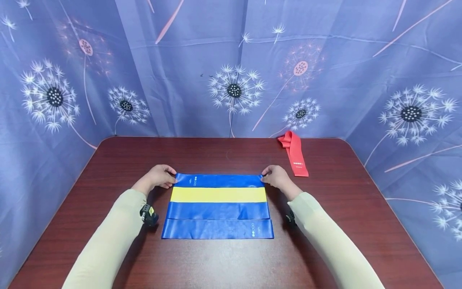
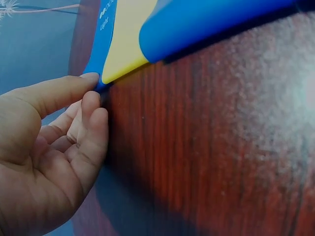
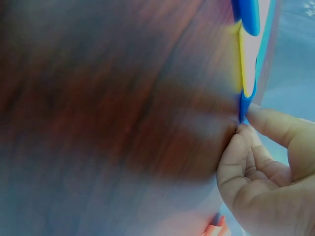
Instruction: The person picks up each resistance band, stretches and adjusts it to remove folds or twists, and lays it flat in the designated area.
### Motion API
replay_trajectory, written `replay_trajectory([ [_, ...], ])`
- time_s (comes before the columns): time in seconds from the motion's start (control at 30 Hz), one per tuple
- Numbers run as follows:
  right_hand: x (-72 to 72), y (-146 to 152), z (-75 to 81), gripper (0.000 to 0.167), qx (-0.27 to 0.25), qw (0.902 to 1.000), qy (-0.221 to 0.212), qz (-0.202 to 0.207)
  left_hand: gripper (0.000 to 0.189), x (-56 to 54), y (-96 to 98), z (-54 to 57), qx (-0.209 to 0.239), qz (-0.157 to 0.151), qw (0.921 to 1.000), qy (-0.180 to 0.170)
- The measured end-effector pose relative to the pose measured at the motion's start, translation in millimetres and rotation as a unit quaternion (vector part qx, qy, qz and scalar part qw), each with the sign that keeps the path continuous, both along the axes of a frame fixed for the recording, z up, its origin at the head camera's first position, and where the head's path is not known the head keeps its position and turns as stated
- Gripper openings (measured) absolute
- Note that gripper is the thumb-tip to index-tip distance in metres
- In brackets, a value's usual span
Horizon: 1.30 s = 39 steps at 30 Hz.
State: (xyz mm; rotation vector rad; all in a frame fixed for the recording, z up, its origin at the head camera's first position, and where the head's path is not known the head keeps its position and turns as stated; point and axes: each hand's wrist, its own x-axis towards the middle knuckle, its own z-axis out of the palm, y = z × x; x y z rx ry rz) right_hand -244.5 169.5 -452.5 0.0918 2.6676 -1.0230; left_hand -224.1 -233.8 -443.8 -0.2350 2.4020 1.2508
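Flat on the table lies a wide blue resistance band, with "Light" labels and dots printed on two of its parts. Across it runs a yellow band, with blue showing on both sides. At the far left corner of the blue, my left hand pinches the edge between thumb and fingers; the left wrist view shows the thumb on top of the blue band. My right hand pinches the far right corner the same way, its fingertips at the blue edge in the right wrist view.
A red resistance band, loosely folded over at its far end, lies near the back right of the brown wooden table. Behind and beside the table hangs a blue curtain with dandelion prints. A small camera sits on each wrist.
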Motion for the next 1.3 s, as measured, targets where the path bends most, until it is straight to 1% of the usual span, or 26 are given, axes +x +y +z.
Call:
replay_trajectory([
  [0.2,-1.1,0.9,0.2,0.021,-0.003,1.0000,0.005,0.007,0.035,-1.2,0.4,1.4,-0.009,-0.003,0.9999,0.005],
  [0.43,1.1,1.4,2.2,0.024,-0.014,0.9999,0.001,0.006,0.038,-0.2,-1.2,2.3,-0.002,-0.015,0.9999,0.006],
  [0.6,3.8,1.4,3.0,0.029,-0.027,0.9996,-0.010,0.002,0.043,4.1,-3.7,2.1,0.005,-0.018,0.9998,0.007],
  [0.73,5.3,2.7,4.2,0.031,-0.044,0.9988,-0.023,-0.005,0.042,8.7,-6.9,3.6,0.013,-0.022,0.9997,0.006],
  [0.9,6.5,4.6,9.2,0.032,-0.061,0.9975,-0.034,-0.004,0.037,13.2,-11.9,5.8,0.021,-0.041,0.9988,0.013],
  [1.03,8.3,6.5,13.1,0.034,-0.062,0.9971,-0.044,0.005,0.039,15.5,-13.4,11.3,0.012,-0.056,0.9982,0.017],
  [1.17,11.4,7.1,16.6,0.035,-0.062,0.9965,-0.055,0.012,0.041,19.0,-12.5,21.0,-0.004,-0.061,0.9979,0.020],
  [1.3,15.0,8.2,21.9,0.033,-0.065,0.9964,-0.049,0.023,0.041,20.1,-12.1,28.9,-0.008,-0.066,0.9973,0.030],
])
